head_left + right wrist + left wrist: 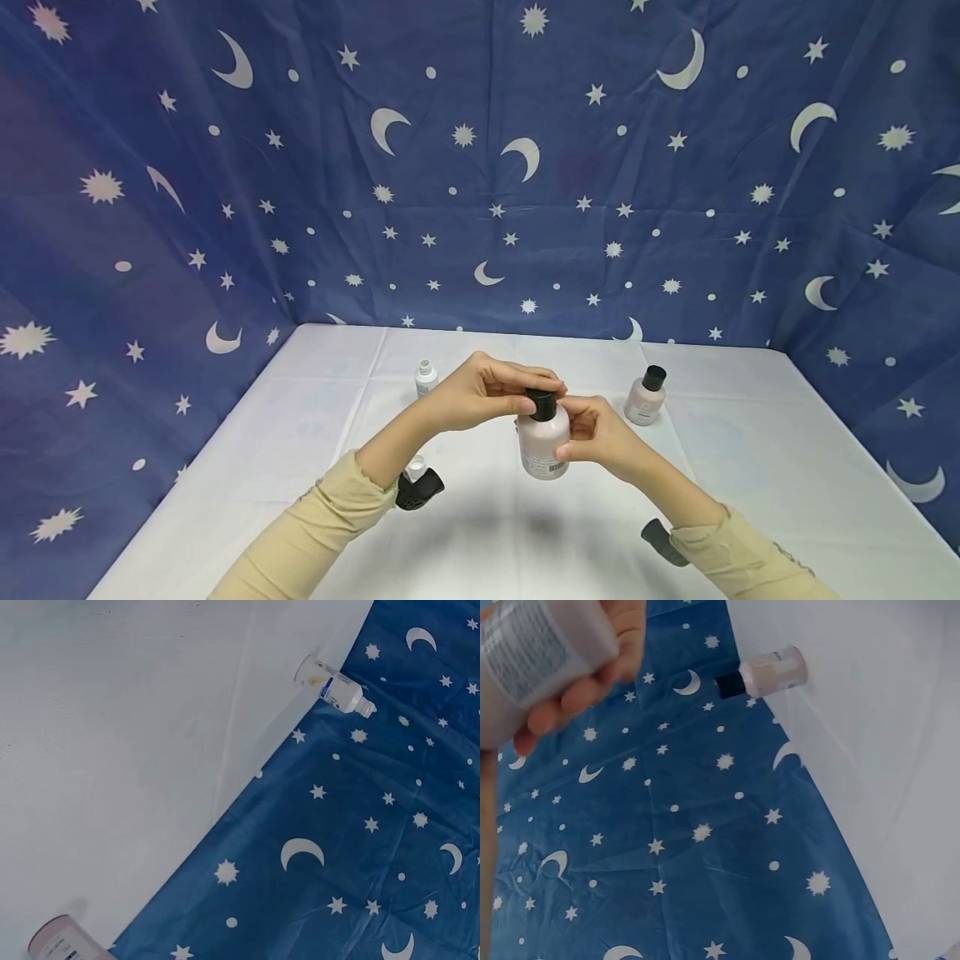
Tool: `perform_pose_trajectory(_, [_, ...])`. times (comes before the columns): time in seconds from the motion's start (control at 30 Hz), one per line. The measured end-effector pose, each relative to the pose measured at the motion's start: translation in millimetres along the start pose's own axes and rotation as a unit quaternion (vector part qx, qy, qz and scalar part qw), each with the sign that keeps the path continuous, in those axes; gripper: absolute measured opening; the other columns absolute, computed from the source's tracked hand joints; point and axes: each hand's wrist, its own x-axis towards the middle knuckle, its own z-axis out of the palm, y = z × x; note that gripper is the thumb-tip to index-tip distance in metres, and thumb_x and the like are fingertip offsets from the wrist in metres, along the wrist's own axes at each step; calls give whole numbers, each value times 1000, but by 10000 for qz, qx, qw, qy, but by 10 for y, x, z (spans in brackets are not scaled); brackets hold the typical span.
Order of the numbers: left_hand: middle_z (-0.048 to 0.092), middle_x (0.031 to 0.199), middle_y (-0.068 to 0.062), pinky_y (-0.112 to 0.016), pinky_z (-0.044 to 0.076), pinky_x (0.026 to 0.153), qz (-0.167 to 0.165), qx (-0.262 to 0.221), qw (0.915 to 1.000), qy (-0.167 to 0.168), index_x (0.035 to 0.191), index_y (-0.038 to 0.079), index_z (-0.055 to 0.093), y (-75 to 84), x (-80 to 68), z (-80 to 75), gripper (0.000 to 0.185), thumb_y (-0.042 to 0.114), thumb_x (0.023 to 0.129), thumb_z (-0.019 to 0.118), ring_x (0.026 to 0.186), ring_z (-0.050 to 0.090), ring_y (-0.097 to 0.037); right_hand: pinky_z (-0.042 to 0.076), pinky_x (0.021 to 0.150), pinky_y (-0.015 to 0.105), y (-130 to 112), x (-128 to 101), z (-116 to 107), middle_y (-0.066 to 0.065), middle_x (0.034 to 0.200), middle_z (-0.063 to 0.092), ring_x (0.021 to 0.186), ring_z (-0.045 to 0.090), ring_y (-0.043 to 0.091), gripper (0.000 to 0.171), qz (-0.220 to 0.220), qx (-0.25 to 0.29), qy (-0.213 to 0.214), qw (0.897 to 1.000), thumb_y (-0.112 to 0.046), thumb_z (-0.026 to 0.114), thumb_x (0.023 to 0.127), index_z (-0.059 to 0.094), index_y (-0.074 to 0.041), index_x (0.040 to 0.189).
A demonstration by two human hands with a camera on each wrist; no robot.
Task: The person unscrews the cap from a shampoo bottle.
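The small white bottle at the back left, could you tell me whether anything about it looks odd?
The small white bottle stands upright on the table with no cap on its neck, while both pink bottles carry black caps. Nothing looks spilled.

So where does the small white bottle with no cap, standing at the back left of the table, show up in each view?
Head: the small white uncapped bottle stands at the back left of the white table, beyond the left hand.
Left wrist: not in it; the bottle there is a pink one with a black cap.
Right wrist: upper right, at the table's edge.
Shared landmark: the blue star-and-moon cloth.
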Motion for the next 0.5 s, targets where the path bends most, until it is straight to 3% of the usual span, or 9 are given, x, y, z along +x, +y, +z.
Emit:
perform_pose_trajectory(0.07, [55,120,-36,-34,45,104,15,-20,9999,122,116,-20,54,-28,1,-6,46,16,89,63,128,47,-34,54,84,21,-16,7,-5,-15,110,67,96,64,4,40,102,-213,237,9994,-16,72,83,61,-30,120])
perform_pose_trajectory(0.2, [53,122,-38,-34,46,103,137,-128,9989,427,116,-21,53,-92,11,-23,51,21,88,63,126,52,-16,54,82,22,-50,38,1,-18,107,66,94,65,5,48,274,-654,689,9951,-10,72,83,56,0,127])
perform_pose_trajectory(0.3, [52,122,-39,-34,46,103,176,-165,9971,716,114,-23,52,-135,17,-31,62,30,84,63,126,52,-14,54,82,22,-63,70,6,-20,106,65,94,65,5,57,295,-870,880,9919,-10,71,83,45,21,125])
perform_pose_trajectory(0.4, [53,121,-37,-33,48,100,53,-110,9935,1134,113,-22,54,-169,40,-18,65,32,79,65,126,51,-24,54,82,21,-57,103,-2,-23,106,64,94,64,3,57,255,-1116,1151,9867,-8,72,82,46,21,124])
perform_pose_trajectory(0.5, [56,122,-32,-31,50,97,-47,152,9867,1617,112,-18,58,-198,91,23,49,19,81,67,123,52,-32,54,83,18,-40,147,-22,-21,106,65,95,64,1,55,230,-1270,1600,9786,-2,74,78,50,17,124])
